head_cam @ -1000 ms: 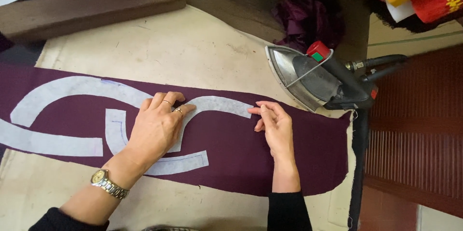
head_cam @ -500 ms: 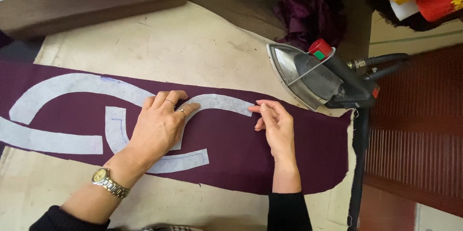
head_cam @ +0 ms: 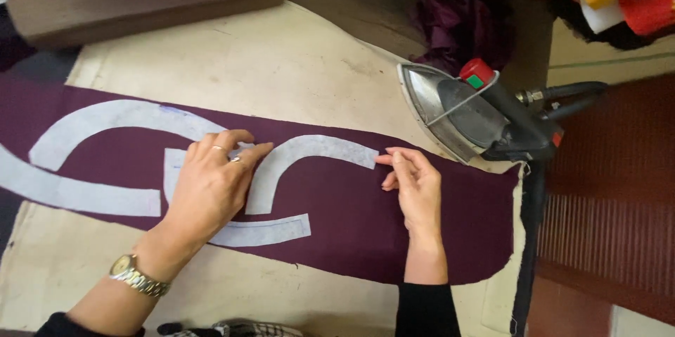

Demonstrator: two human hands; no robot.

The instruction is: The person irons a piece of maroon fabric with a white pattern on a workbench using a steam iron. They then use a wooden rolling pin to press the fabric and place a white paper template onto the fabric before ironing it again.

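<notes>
Now the right hand's [head_cam: 415, 186] fingertips [head_cam: 385, 160] pinch lightly at the end of the curved white interfacing piece [head_cam: 309, 157], loosely curled, nothing lifted. The left hand [head_cam: 211, 186] lies flat, fingers spread and extended, pressing the piece's other end onto the purple fabric [head_cam: 351, 224]. Compared with 1 second ago, both hands sit almost where they were; only the curve's end looks nudged slightly, so the placing seems near settled. Just right stands the iron [head_cam: 467, 115], soleplate up, and 2 more white pieces [head_cam: 91, 161] lie further left on the padded table [head_cam: 246, 70].
</notes>
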